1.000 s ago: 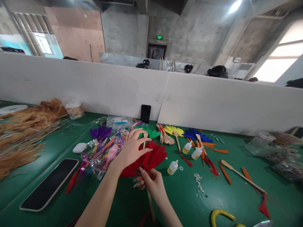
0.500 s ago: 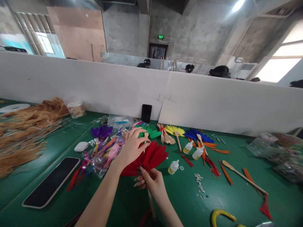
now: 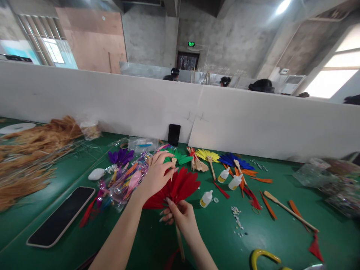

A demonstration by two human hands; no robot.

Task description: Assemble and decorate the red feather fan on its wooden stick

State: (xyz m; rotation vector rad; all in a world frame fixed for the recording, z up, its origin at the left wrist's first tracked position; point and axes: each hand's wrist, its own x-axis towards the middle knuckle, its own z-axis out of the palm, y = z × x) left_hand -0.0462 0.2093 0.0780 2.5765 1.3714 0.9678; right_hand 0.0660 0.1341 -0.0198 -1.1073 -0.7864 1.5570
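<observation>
My right hand point(image 3: 181, 215) is closed round the base of a red feather fan point(image 3: 184, 185), thumb on top, where the feathers meet the wooden handle point(image 3: 180, 240). The handle points down toward me. My left hand point(image 3: 160, 170) is at the fan's upper left edge, palm down. Its thumb and forefinger come close together at the red feathers, and the other fingers arch above; the exact contact is hidden. Just beyond it lies a green feather fan point(image 3: 182, 158), partly covered by the left fingers.
Left are a phone point(image 3: 62, 217), plastic-wrapped feathers point(image 3: 132, 180) and a purple fan point(image 3: 120, 156). Yellow point(image 3: 208, 154) and blue point(image 3: 236, 160) fans lie behind glue bottles point(image 3: 206, 198). Small beads point(image 3: 236, 217), a wooden stick point(image 3: 289, 210) and a yellow handle point(image 3: 264, 255) lie right. A white partition point(image 3: 140, 108) stands behind.
The left fingers have shifted very slightly at the red feathers. The right hand keeps its grip on the fan, and the things on the table stay where they were.
</observation>
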